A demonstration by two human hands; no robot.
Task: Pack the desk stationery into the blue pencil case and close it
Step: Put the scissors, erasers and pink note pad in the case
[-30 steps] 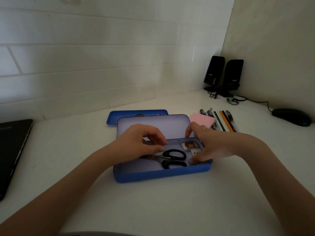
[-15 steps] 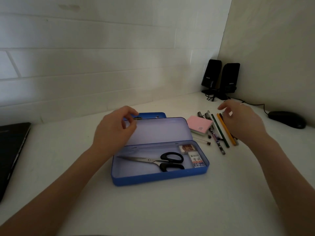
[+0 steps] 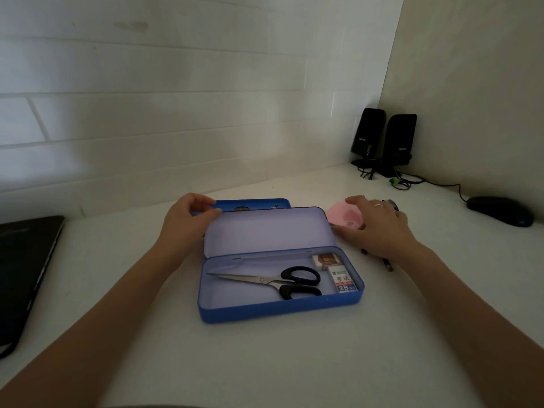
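The blue metal pencil case point(image 3: 281, 312) lay open on the white desk point(image 3: 265, 363), near its middle, with the lid point(image 3: 265, 231) tilted back toward the rear wall. Inside it lay a pair of black-handled steel scissors point(image 3: 273, 282) and, at the case's right end, two small erasers point(image 3: 334, 270) side by side — so the packing looked partly done. The lid was not yet shut.

The left hand point(image 3: 184, 223) rested at the lid's far left corner, its fingers point(image 3: 206, 206) lightly pinching the rim. The right hand point(image 3: 379, 228) lay spread over the loose stationery on the desk just right of the case, its fingers open and flat, touching the pink sticky-note pad point(image 3: 344, 216) but not visibly gripping it.

Much remained uncertain. The pens and pencils point(image 3: 387, 262) were almost wholly hidden under the right hand — only a few tips showed, too few to count. A second blue piece point(image 3: 256, 205) lay behind the lid, mostly covered. A dark laptop point(image 3: 26, 266) was cut off at the desk's left edge.
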